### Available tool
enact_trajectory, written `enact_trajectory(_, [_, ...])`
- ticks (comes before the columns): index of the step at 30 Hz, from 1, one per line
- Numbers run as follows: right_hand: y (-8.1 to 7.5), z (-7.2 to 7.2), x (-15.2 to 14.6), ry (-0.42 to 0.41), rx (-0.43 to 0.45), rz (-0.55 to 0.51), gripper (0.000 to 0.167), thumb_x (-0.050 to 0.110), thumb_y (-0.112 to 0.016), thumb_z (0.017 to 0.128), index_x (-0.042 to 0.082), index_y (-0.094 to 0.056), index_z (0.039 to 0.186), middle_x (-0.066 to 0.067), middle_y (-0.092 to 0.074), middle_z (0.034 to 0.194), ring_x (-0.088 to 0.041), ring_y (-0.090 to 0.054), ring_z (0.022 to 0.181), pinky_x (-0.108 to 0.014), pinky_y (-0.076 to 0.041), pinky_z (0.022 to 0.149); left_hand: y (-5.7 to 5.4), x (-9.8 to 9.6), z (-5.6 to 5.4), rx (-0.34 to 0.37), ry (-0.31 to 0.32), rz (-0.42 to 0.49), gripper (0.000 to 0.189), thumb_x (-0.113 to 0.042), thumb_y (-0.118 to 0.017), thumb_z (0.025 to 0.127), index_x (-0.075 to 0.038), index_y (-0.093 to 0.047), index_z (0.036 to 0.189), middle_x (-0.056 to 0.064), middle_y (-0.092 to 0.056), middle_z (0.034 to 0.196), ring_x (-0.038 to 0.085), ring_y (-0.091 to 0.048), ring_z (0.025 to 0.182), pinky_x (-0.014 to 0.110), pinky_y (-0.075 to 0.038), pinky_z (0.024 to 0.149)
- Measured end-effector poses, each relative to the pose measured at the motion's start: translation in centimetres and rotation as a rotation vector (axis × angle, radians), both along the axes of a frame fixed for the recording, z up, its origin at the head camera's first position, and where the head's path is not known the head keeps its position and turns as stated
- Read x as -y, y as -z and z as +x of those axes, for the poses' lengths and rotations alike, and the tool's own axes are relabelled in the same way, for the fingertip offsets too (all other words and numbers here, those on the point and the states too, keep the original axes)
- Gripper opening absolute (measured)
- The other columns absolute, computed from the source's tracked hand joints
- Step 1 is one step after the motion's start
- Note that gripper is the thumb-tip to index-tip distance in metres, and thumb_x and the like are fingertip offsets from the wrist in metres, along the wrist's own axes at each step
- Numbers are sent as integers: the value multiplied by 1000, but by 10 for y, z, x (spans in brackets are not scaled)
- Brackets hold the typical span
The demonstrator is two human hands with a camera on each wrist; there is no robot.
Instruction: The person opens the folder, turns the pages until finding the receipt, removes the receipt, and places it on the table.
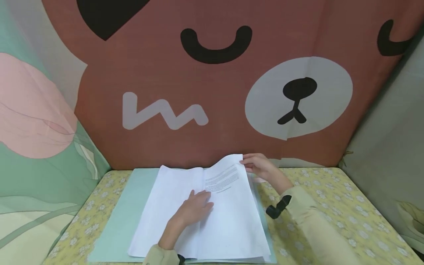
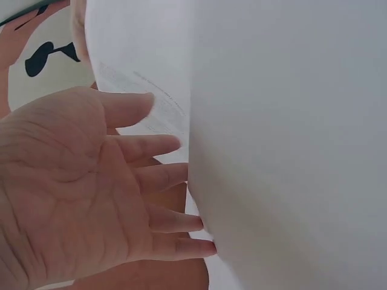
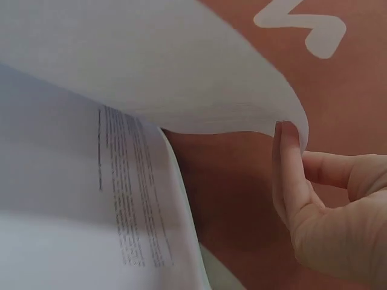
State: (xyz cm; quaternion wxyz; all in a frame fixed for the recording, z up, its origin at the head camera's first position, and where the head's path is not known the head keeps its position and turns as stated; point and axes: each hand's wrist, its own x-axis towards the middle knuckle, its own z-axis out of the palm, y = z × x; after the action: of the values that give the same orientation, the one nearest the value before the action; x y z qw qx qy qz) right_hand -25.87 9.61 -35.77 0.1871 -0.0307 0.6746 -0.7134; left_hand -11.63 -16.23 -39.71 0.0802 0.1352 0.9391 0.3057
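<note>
An open stack of white paper lies in a pale green folder point(image 1: 139, 198), with a blank left page point(image 1: 165, 206). The right-hand page point(image 1: 236, 217) carries a short block of printed text near its top, and its upper edge curves upward. My right hand point(image 1: 261, 168) pinches that page's top right corner between thumb and fingers; in the right wrist view the lifted sheet point(image 3: 199, 72) arches over another printed page point(image 3: 78, 181). Close to the fold, my left hand point(image 1: 193, 208) has its fingers extended over the paper. In the left wrist view its fingertips point(image 2: 208, 248) are right at the paper.
A yellow flowered cloth point(image 1: 331, 198) covers the table under the folder. Behind the table hangs a brown curtain point(image 1: 225, 92) with a bear print, and a green and pink fabric point(image 1: 36, 110) borders the left. A black wrist camera point(image 1: 278, 207) sits at my right cuff.
</note>
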Motion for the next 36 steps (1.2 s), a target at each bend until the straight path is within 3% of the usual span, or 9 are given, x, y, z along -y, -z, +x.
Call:
enact_trajectory(3, [-3,1,1,3,30,-32,48,-7,-57,102,-16,-43,147,-17,-65,122,-15,-72,92,-28,-60,83,1,2,0,9,23,52,52,-28,-50,108,5,-50,149,22,-50,154,40,-34,150,57,-12,125])
enact_trajectory(10, [-13,5,18,0,106,-107,54,-7,-54,103,-13,-35,154,-26,-42,154,-23,-63,117,-30,-55,96,-3,10,4,106,-56,176,59,-42,-45,110,0,-50,151,23,-50,153,53,-22,151,66,-21,119])
enact_trajectory(16, [-21,10,35,34,182,-225,56,-6,-50,105,-9,-30,158,-23,-36,159,-29,-49,137,-31,-49,104,-5,15,9,123,-104,260,62,-45,-40,111,1,-49,150,23,-50,153,49,-34,147,64,-27,118])
enact_trajectory(18, [-22,11,39,55,201,-249,57,-7,-50,105,-9,-29,158,-23,-34,161,-30,-46,141,-29,-50,103,-8,16,12,126,-133,322,65,-49,-39,111,1,-49,151,23,-52,151,46,-41,144,62,-33,116])
enact_trajectory(21, [-23,13,44,88,217,-284,59,-8,-49,105,-9,-26,159,-22,-30,164,-30,-41,145,-28,-49,102,-15,14,18,140,-176,487,70,-53,-42,109,2,-47,151,23,-51,151,44,-46,141,59,-41,112])
enact_trajectory(25, [-25,16,54,128,218,-325,56,-9,-49,104,-10,-30,157,-22,-34,162,-29,-48,139,-31,-47,104,-33,8,25,127,-233,646,73,-56,-51,105,1,-46,150,22,-51,150,41,-52,135,50,-53,101])
enact_trajectory(28, [-28,18,65,146,199,-345,53,-11,-50,103,-12,-37,154,-23,-43,154,-24,-61,119,-30,-51,99,-48,0,28,89,-278,663,72,-55,-56,104,0,-47,150,22,-53,147,39,-58,130,44,-59,91])
enact_trajectory(31, [-30,21,78,161,176,-357,50,-13,-51,101,-13,-42,150,-24,-49,147,-21,-64,107,-29,-55,93,-56,-6,31,56,-295,657,73,-49,-61,103,1,-44,152,24,-54,147,38,-62,125,41,-61,86])
enact_trajectory(36, [-32,26,98,173,143,-381,48,-15,-50,101,-15,-43,148,-28,-48,148,-32,-55,128,-35,-49,103,-64,-10,34,-9,-299,580,70,-34,-67,101,5,-40,153,26,-55,145,37,-66,120,42,-61,83])
